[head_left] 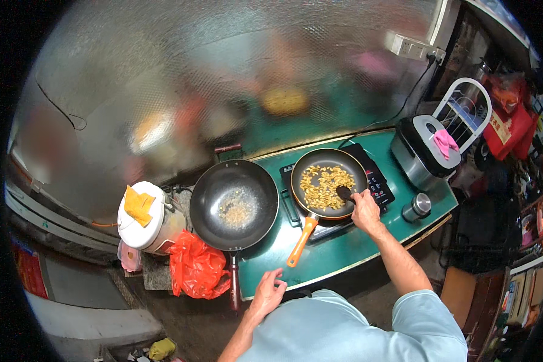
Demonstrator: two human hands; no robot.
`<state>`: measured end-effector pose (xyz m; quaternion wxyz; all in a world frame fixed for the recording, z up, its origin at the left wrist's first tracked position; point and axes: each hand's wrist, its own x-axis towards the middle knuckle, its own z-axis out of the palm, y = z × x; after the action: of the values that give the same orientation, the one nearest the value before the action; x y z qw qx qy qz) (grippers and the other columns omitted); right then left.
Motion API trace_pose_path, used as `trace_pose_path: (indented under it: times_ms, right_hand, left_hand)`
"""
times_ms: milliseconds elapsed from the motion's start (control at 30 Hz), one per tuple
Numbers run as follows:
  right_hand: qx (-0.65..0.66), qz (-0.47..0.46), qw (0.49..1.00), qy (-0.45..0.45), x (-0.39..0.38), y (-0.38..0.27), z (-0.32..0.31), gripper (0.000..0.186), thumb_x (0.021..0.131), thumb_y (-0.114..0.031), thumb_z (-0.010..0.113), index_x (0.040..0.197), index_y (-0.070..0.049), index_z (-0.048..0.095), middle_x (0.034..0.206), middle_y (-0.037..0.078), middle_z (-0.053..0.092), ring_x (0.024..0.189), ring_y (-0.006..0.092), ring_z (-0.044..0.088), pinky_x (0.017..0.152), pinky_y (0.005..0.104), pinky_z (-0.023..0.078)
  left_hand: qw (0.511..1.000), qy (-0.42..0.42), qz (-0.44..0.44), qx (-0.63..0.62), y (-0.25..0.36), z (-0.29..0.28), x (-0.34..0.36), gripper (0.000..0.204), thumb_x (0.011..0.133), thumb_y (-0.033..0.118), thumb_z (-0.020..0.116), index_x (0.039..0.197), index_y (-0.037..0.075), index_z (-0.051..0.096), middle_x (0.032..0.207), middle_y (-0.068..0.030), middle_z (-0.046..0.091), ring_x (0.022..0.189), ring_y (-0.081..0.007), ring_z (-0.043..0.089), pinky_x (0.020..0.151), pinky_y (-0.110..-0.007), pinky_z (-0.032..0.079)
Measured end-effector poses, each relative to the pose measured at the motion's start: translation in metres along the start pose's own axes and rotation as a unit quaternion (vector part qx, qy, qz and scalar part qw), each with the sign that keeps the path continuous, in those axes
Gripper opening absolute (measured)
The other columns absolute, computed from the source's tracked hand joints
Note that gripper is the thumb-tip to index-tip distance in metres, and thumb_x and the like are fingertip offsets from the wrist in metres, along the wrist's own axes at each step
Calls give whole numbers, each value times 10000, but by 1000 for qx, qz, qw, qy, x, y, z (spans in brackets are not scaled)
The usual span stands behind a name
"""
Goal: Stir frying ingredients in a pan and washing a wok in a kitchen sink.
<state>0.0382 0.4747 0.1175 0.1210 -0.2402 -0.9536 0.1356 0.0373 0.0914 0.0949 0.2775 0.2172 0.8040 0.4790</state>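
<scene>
A frying pan (301, 166) with an orange handle (300, 241) sits on a black induction cooker (380, 181), and yellow food pieces (324, 186) lie spread in it. My right hand (365, 210) is shut on a black spatula (344, 193) whose blade rests in the food at the pan's right side. Near the counter's front edge my left hand (268, 294) hangs loosely curled, holding nothing. It is just right of the long red handle (234, 282) of a large dark wok (233, 204) with a little oil and bits in its middle.
Both pans stand on a green counter (338, 253) before a shiny metal wall. A white rice cooker (143, 217) with a yellow cloth and a red plastic bag (194, 268) are at the left. A steel cup (417, 207) and a silver appliance (424, 151) are at the right.
</scene>
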Motion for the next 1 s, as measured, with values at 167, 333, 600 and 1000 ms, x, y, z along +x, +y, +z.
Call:
trace_pose_path:
  times_ms: [167,333,600,1000]
  right_hand:
    - [-39,-30,999,8,-2,1,10,322,759,-18,612,1073,-71,658,1061,159,545,1011,341,539,849,452,468]
    - [-45,-55,997,33,-5,6,6,291,747,-42,627,1031,-84,674,1015,127,578,976,332,538,816,454,454]
    - [121,-77,985,98,-12,-19,-13,254,770,27,598,1012,-35,644,1002,144,581,982,330,549,877,428,447]
    - [470,-40,880,-62,-45,-113,-29,178,895,9,559,1048,14,651,913,34,621,778,99,592,721,247,501]
  left_hand:
    - [1000,0,-13,9,-2,1,0,437,878,79,596,1295,-7,499,1200,-180,540,967,-223,631,791,-323,541]
    - [1000,6,-13,16,-6,3,1,445,895,103,610,1310,-15,503,1220,-177,535,1013,-225,618,825,-319,538]
    - [994,88,28,59,-8,-5,-7,445,888,112,614,1312,28,505,1221,-148,515,1113,-255,557,904,-352,497]
    - [938,346,-10,28,-17,-60,-28,449,831,67,640,1261,9,524,1220,-194,528,1168,-353,530,1008,-408,431]
